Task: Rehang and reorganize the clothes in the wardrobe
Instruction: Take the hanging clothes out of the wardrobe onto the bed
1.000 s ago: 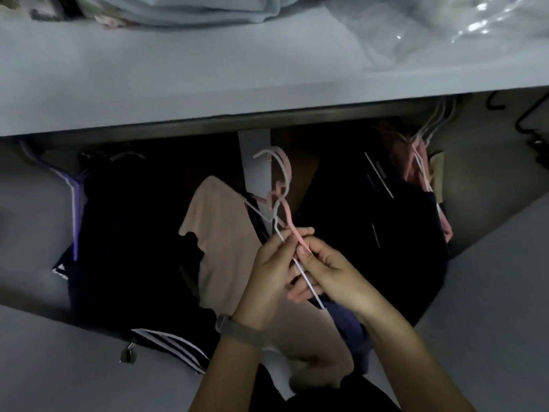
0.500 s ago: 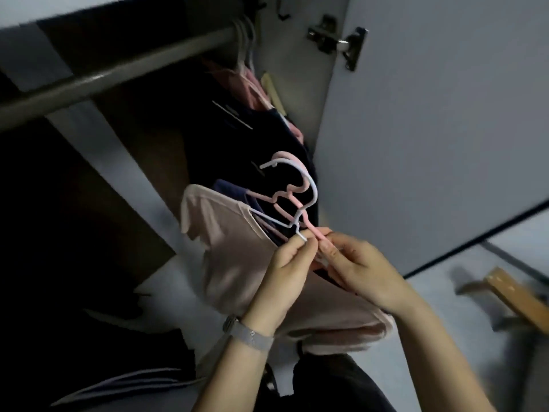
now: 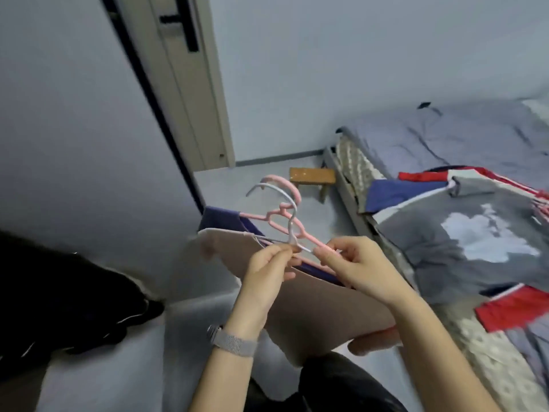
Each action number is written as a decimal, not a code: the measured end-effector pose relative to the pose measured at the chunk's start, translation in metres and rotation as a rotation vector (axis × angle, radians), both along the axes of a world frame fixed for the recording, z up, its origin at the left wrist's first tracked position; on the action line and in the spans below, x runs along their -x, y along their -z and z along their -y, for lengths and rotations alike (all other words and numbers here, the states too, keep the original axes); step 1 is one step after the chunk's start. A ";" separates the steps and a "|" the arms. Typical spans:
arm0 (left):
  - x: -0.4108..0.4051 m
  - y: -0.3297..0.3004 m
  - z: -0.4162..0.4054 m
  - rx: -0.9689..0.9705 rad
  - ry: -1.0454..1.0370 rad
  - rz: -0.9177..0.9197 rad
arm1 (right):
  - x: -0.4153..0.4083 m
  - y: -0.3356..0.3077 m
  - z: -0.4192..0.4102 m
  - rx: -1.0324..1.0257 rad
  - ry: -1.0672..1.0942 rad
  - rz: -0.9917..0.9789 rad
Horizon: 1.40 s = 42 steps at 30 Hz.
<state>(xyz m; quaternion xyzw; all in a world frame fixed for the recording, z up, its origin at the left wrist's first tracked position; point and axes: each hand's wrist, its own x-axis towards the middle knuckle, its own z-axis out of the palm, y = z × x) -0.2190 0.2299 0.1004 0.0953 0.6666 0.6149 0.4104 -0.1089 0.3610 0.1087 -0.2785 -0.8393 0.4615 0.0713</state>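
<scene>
View has swung off the wardrobe rail toward the room; both hands carried the hangers along. Left hand (image 3: 267, 272) pinches the white hanger (image 3: 289, 230) at its shoulder; right hand (image 3: 353, 263) pinches the pink hanger (image 3: 282, 217). Hooks point up and away. Beige garment (image 3: 312, 304) and navy garment (image 3: 221, 218) hang below the grip. Bed (image 3: 475, 248) right, stool (image 3: 312, 176) beyond.
</scene>
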 end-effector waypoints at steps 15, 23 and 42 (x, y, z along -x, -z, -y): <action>-0.147 0.024 -0.334 0.056 0.540 -0.017 | -0.236 0.011 -0.272 -0.253 0.597 0.308; -0.129 0.040 -0.515 0.080 0.755 -0.079 | -0.279 -0.048 -0.435 -0.301 0.745 0.412; -0.232 0.118 -0.820 0.128 1.140 -0.429 | -0.424 0.139 -0.789 0.078 0.803 0.563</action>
